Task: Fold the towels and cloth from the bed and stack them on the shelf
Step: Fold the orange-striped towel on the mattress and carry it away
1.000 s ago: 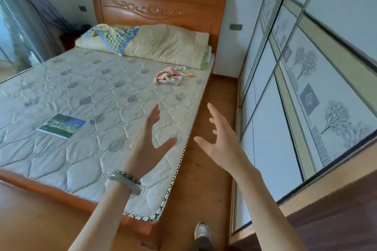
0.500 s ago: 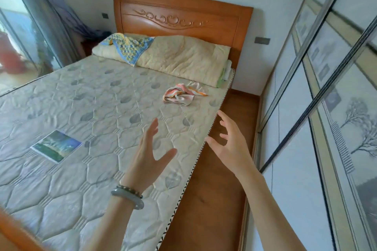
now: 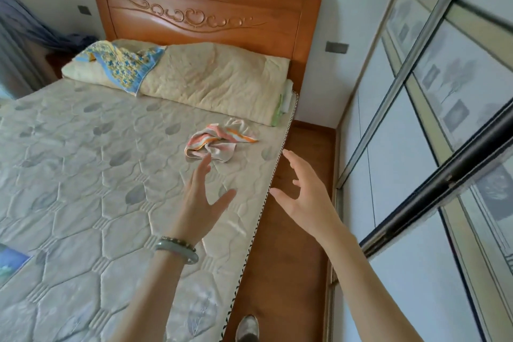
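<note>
Near the bed's (image 3: 83,175) right edge, short of the pillow (image 3: 216,80): towel (image 3: 220,141), just beyond left hand (image 3: 202,203) and right hand (image 3: 305,197), both spread wide, empty. Could slide off onto the floor if dragged by one corner. Crumpled, pink-and-orange striped, probably thin; second cloth (image 3: 125,66) draped over the pillow.

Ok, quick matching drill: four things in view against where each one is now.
1 crumpled pink-and-orange striped towel
2 blue-and-yellow patterned cloth
3 left hand
4 right hand

A draped on the cream quilted pillow
B open above the wooden floor
C lying on the pale quilted mattress
D open above the mattress, green bangle at wrist

Pairs: 1-C, 2-A, 3-D, 4-B
</note>
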Tool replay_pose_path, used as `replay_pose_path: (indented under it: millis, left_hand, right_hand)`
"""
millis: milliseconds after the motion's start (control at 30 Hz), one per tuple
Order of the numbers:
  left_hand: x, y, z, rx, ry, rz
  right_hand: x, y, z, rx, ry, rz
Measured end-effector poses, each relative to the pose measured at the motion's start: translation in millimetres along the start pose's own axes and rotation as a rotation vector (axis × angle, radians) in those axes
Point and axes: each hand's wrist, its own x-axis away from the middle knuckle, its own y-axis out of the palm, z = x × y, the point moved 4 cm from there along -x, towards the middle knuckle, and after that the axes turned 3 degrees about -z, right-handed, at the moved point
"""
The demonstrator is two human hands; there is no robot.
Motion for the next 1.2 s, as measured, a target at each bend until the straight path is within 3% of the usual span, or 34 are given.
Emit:
replay_pose_path:
  millis: [433, 933, 1200]
  left_hand:
    - [-214.4, 58.2, -47.2, -0.023, 0.009, -0.002]
    - [-414.4, 180.3, -99.5, 0.001, -0.39, 0.303]
    - [-468.0, 187.3, -142.5, 0.017, -0.505, 0.403]
  right_hand:
    - [-213.5, -25.5, 96.3, 0.038, 0.035, -0.075]
    - [-474.7, -40.9, 239.4, -0.034, -0.083, -0.419]
    - [-565.6, 16.3, 266.3, -0.085, -0.155, -0.608]
